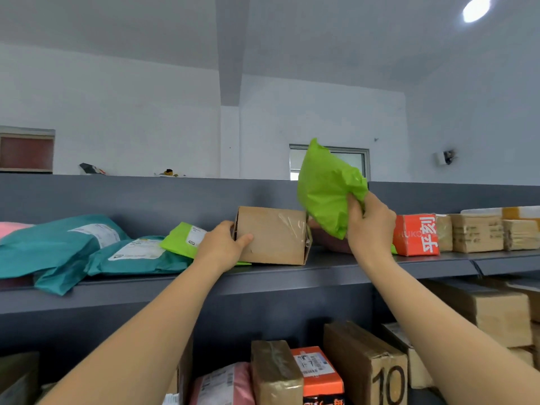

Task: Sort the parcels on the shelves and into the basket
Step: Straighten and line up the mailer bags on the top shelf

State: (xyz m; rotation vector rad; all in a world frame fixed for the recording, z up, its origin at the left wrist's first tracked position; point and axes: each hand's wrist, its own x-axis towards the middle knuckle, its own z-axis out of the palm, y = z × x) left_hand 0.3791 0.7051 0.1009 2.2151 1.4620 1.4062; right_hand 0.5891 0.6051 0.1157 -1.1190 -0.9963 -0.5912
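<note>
A brown cardboard box (273,235) stands on the upper grey shelf (336,266), and my left hand (223,244) grips its left end. My right hand (371,222) holds a crumpled lime-green mailer bag (325,188) up above the shelf, just right of the box. A second lime-green bag (182,238) lies flat to the left of the box, partly under my left hand. Behind my right hand a dark pinkish parcel (330,239) is mostly hidden.
Teal bags (58,244) and a pink bag (11,226) lie at the shelf's left. An orange-red box (416,233) and taped cardboard boxes (476,232) stand to the right. The lower shelf holds several boxes, one marked 10 (374,366), and a pink bag (225,385).
</note>
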